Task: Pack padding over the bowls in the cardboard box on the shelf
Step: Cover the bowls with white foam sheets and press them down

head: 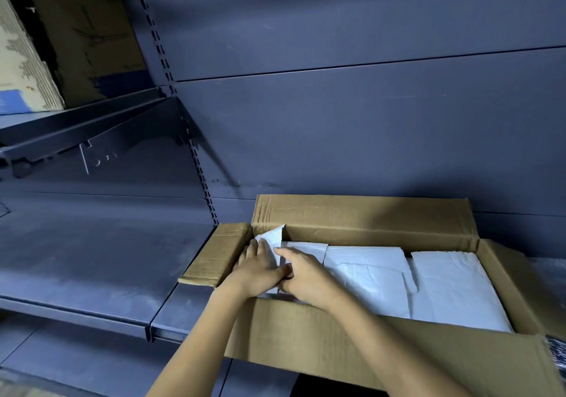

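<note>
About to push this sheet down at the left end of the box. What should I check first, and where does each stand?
1. Left hand and right hand on the corner sheet: ok.
2. Tip of the corner sheet down: not ok, it stands up.
3. Flat lie of the middle sheet and right sheet: ok.
4. Cover over the bowls: cannot tell, none shows.
5. Opening of the box free of its flaps: ok.

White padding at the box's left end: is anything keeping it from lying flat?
Nothing visible blocks it. The left hand and right hand both touch the padding; only its far corner rides up against the left end of the cardboard box.
</note>
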Action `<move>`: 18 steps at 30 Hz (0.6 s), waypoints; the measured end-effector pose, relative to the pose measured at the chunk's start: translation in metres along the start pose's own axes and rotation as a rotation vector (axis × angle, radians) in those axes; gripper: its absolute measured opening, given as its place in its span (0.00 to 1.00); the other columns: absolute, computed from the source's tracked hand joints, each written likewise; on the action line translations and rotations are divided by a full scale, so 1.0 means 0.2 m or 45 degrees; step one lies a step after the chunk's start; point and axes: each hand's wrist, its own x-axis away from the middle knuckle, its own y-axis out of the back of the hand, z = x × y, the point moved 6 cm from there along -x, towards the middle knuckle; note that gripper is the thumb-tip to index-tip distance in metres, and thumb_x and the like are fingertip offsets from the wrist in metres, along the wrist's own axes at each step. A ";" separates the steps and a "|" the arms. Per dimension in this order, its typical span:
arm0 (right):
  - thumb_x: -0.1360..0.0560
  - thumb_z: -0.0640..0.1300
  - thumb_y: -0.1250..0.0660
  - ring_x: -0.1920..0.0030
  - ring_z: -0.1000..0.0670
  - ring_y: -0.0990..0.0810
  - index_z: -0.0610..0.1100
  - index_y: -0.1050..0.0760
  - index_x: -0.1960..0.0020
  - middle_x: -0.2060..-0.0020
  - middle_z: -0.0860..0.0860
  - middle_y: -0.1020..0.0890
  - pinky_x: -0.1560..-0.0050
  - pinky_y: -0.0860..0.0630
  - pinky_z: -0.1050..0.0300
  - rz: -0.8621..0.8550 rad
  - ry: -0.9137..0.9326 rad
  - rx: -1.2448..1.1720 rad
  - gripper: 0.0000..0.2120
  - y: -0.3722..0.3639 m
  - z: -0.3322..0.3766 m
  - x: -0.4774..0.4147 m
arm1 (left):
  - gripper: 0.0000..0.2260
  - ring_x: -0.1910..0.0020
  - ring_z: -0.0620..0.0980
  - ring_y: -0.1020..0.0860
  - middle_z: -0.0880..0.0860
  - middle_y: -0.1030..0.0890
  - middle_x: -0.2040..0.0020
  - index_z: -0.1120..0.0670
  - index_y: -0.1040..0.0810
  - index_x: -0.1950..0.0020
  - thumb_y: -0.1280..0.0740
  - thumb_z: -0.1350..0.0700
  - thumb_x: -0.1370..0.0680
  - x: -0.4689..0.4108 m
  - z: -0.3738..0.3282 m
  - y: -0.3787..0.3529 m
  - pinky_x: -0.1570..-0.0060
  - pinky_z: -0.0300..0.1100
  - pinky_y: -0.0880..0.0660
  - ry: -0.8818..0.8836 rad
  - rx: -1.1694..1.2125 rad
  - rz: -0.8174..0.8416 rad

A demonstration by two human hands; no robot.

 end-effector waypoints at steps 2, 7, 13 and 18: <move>0.28 0.31 0.38 0.65 0.57 0.29 0.46 0.40 0.26 0.60 0.55 0.28 0.69 0.32 0.69 0.000 0.013 0.009 0.32 0.00 0.01 0.00 | 0.44 0.22 0.59 0.56 0.59 0.57 0.21 0.56 0.65 0.22 0.39 0.40 0.23 0.01 -0.01 0.00 0.24 0.53 0.52 0.003 0.023 -0.013; 0.28 0.33 0.37 0.63 0.62 0.33 0.47 0.41 0.26 0.58 0.55 0.26 0.68 0.35 0.70 0.002 0.048 -0.006 0.32 0.01 0.01 0.01 | 0.38 0.22 0.57 0.57 0.58 0.56 0.21 0.50 0.65 0.22 0.41 0.46 0.21 0.04 -0.02 0.02 0.25 0.51 0.52 -0.086 -0.004 -0.131; 0.29 0.35 0.38 0.59 0.61 0.27 0.47 0.40 0.26 0.52 0.56 0.27 0.60 0.30 0.69 -0.024 0.054 0.096 0.32 0.00 0.01 0.01 | 0.29 0.22 0.56 0.62 0.59 0.64 0.22 0.47 0.61 0.21 0.49 0.46 0.18 0.03 -0.02 -0.02 0.25 0.49 0.57 -0.010 -0.208 0.004; 0.28 0.36 0.37 0.38 0.48 0.27 0.44 0.34 0.31 0.34 0.48 0.30 0.39 0.31 0.60 -0.089 0.140 0.293 0.26 0.03 0.06 0.04 | 0.31 0.22 0.55 0.62 0.58 0.66 0.22 0.51 0.64 0.22 0.53 0.42 0.18 0.02 -0.01 -0.02 0.25 0.49 0.54 -0.001 -0.318 0.018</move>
